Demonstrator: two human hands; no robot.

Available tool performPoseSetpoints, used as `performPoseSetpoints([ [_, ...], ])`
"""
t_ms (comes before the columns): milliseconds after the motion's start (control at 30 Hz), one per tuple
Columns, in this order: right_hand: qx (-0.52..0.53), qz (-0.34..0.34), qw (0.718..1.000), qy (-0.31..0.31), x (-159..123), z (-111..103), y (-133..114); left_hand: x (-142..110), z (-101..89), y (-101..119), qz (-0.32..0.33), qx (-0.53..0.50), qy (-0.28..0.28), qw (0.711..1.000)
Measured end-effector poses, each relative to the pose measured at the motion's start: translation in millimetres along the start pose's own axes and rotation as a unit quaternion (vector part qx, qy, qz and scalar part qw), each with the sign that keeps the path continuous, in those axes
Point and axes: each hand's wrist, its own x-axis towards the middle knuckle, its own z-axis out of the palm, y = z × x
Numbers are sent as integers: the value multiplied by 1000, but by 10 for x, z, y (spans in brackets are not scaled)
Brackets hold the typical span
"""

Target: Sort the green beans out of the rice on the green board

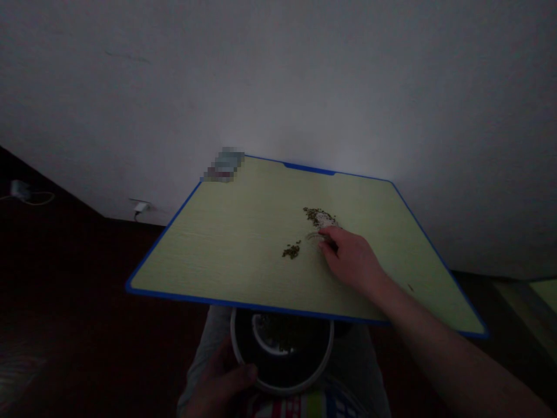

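Observation:
My right hand [350, 255] reaches over the yellow board of a small folding table [217, 249]. Its thumb and forefinger come together at a faint, see-through curved shape [314, 237], too blurred to name. Just beyond the fingertips lies a heap of pale, rice-like grains [324, 219], with dark green-brown, bean-like grains [311, 213] along its left side. Left of the hand is a smaller cluster of the same dark grains [291, 251]. Below the table edge, my left hand [228, 377] grips the rim of a round, dark-inside bowl [285, 386] with dark grains in it.
A pixelated flat item [225, 165] occupies the table's far left corner. Behind stands a pale wall [278, 75] with a white plug [141, 207] low on the left. My legs are under the table's blue front edge. A small dark speck [411, 287] lies at right.

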Motion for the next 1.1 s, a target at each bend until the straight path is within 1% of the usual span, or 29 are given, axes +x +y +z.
performPoseSetpoints([
  [200, 21, -55, 998, -18, 153, 4, -32, -15, 32, 11, -2, 1, 3, 1000],
  [300, 42, -75, 996, -36, 129, -13, -52, -22, 47, 23, 0, 2, -6, 1000],
  [433, 62, -78, 994, -51, 42, -27, -73, -25, 51, 26, -1, -5, -12, 1000],
  [567, 63, -57, 995, -48, -44, -28, -63, -19, 50, 11, -4, -11, -14, 1000],
  [700, 70, -24, 996, -42, -127, -49, -18, -4, 16, -18, 4, -15, -18, 1000],
  [800, 71, -13, 997, -40, -187, -75, 19, 2, -5, -30, 1, -13, -23, 1000],
  [900, 69, -9, 997, -38, -248, -96, 45, -5, 7, -24, 7, -5, -17, 1000],
  [1100, 77, 20, 996, -31, -354, -100, 44, -33, 55, 2, 4, -7, -5, 1000],
])
